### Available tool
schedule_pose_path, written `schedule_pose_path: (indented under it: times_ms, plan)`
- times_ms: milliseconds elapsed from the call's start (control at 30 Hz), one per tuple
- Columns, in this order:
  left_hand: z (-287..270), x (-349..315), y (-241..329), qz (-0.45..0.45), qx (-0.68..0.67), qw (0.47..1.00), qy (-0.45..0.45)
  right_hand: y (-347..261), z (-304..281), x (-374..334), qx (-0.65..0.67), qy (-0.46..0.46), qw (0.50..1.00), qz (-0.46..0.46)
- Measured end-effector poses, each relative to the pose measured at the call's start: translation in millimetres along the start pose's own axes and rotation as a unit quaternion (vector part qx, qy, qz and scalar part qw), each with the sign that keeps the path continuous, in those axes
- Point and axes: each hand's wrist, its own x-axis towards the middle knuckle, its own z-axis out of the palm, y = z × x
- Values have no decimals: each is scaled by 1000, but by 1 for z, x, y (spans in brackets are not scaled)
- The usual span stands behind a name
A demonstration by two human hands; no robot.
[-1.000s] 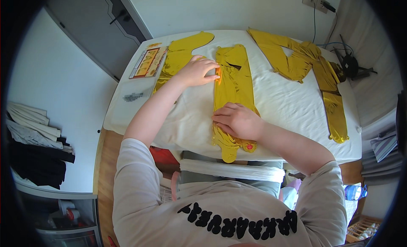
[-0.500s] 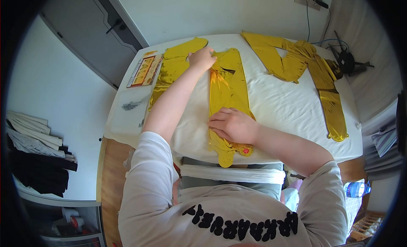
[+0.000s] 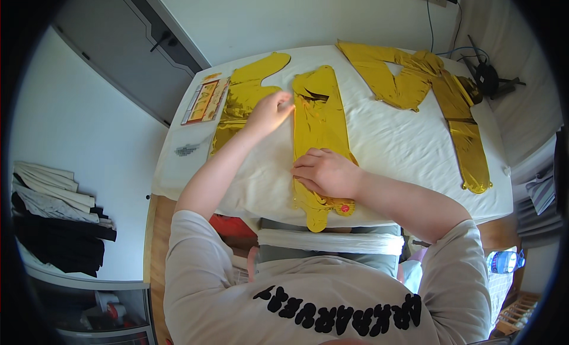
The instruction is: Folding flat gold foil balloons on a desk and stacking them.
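A flat, uninflated gold foil balloon (image 3: 323,123) lies lengthwise in front of me, with a dark slit-like fold near its far end. My right hand (image 3: 327,173) lies across its near part, palm down, fingers reaching its left edge. Beside the balloon's left edge, over the white cover, my left hand (image 3: 271,112) is raised with fingers bent and a gap to the thumb; nothing shows in it. Another gold foil balloon (image 3: 242,90) lies flat to the left, partly behind my left forearm. A third gold foil balloon (image 3: 409,87), angular and creased, stretches along the far right.
The white-covered table (image 3: 394,161) carries a printed card packet (image 3: 204,102) and a clear plastic sleeve (image 3: 186,149) on the left. A black router-like device (image 3: 486,78) with cables sits at the far right corner. Below the right edge stands a blue-tinted bottle (image 3: 505,262).
My left hand has left the far end of the middle balloon and moved toward me and slightly left. The foil there lies flatter. My right hand stays in place.
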Motion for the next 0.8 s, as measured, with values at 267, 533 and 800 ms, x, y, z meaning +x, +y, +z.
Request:
schedule_pose_path:
  times_ms: [267, 533, 800]
  plan:
    - [-5, -21, 6, 124, 135, 981, -59, -2, 0, 2, -7, 0, 1000, -5]
    - [-18, -1, 2, 156, 174, 966, -110, -2, 1, 1, -11, -2, 1000, -4]
    - [-20, 8, -1, 156, 191, 961, -126, -3, 1, 0, -13, 2, 1000, -6]
